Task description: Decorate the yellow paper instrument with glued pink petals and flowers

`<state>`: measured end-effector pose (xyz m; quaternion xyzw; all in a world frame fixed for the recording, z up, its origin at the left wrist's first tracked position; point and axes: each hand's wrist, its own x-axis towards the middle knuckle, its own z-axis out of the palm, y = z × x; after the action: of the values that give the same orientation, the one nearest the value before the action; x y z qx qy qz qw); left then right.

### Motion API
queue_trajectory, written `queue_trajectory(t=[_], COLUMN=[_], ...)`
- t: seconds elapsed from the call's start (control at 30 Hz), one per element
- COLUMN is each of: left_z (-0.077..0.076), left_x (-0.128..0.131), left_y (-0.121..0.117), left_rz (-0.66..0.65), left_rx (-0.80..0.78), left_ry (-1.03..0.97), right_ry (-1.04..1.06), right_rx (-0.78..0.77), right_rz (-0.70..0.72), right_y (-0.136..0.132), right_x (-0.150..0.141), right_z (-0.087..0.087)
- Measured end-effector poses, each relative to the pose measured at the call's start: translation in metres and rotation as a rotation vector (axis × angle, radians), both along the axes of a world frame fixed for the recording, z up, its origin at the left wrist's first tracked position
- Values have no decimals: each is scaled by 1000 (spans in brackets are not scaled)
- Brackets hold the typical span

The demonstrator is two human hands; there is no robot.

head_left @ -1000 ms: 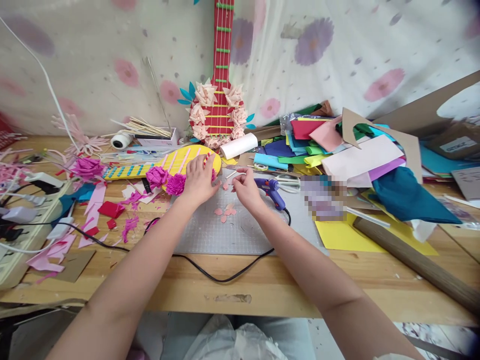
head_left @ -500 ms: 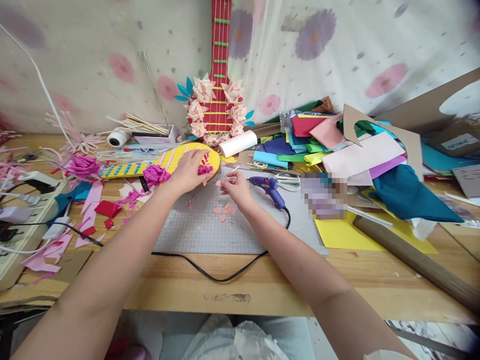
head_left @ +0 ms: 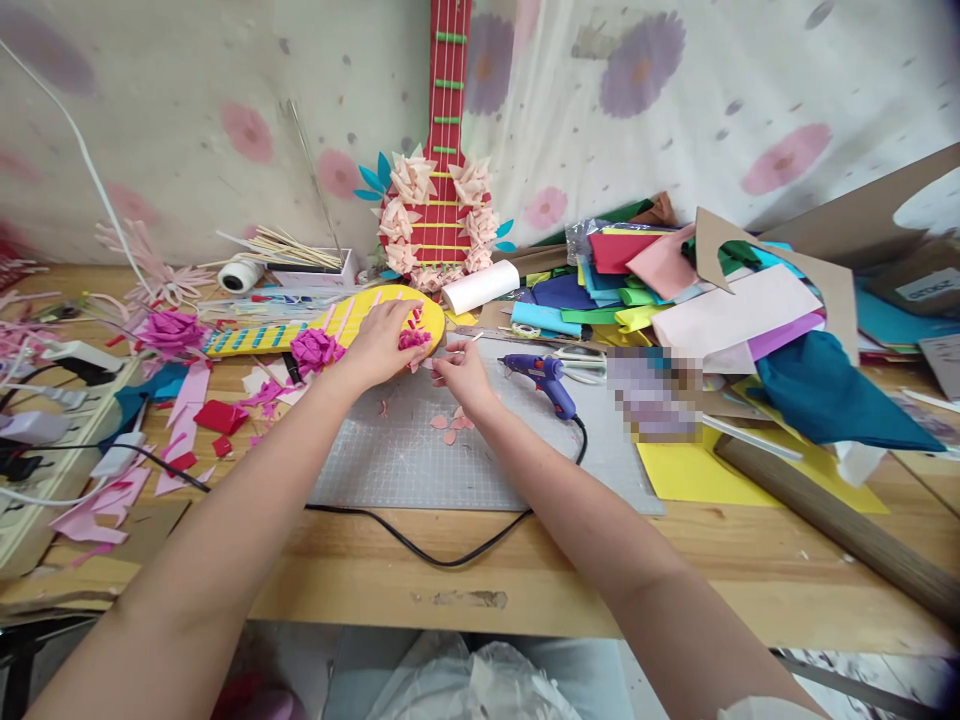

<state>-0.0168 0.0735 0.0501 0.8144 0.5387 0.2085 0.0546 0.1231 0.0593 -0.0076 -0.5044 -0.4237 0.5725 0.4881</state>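
Note:
A yellow craft guitar with pink and blue strips lies at the back left of the cutting mat. My left hand grips its rounded body, fingers curved over the face beside a magenta paper flower cluster. Another magenta paper flower sits by my left wrist. Close to the guitar's near edge, my right hand is closed in a pinch on a small pink petal, and a thin white stick sticks up from its fingers. Several loose pink petals lie below it on the mat.
A blue glue gun lies right of my right hand, its black cord looping along the front. Coloured sheets pile up at right. A red flowered guitar stands behind. The power strip and paper scraps are at left.
My right hand has shifted slightly left, bringing the pink petal closer to the guitar's edge. My left hand keeps its place on the guitar. The whole view has shifted slightly.

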Motion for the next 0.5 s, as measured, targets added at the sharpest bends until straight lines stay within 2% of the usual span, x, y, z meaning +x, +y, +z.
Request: queue_trajectory(t=[0.5], left_z=[2], left_x=[2], left_y=[0], left_rz=[3], left_rx=[-12], left_ry=[12], right_ry=[135], right_rx=[-101], right_rz=[-5], right_y=[-2], right_x=[-6], right_z=[9])
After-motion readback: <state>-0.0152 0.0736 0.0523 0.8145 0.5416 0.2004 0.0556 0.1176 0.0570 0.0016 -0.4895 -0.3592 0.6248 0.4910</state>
